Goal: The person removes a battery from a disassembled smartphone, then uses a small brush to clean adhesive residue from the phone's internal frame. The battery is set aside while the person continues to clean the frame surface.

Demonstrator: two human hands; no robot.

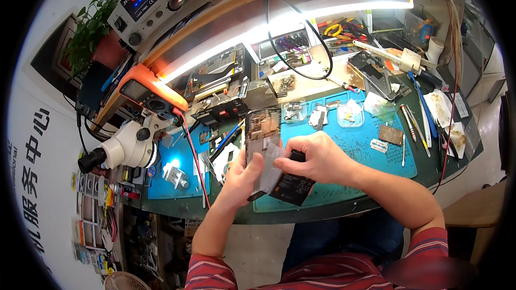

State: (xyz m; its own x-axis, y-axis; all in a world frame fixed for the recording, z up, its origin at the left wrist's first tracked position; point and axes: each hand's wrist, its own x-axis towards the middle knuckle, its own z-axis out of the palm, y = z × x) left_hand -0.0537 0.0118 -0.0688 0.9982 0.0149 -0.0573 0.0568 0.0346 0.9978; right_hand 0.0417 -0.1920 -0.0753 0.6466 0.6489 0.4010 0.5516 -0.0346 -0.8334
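My left hand [242,178] is closed round the lower side of an opened phone [263,123], its thumb across the inside. The phone's bare inner parts show at its upper end. A translucent film strip [270,162] lies over its lower half. My right hand [325,157] pinches at the edge of this film. Just under my right fingers is a flat black phone battery [293,189], tilted; how it joins the film is hidden. A short black piece [296,156] shows at the right fingers, its kind unclear.
On the blue work mat [333,174] are a clear parts box [350,113], a razor blade [379,145] and a brown metal plate [391,134]. Tweezers and rods [414,123] lie at right. A white microscope [126,142] and orange multimeter [153,94] stand at left. A black cable [329,53] loops overhead.
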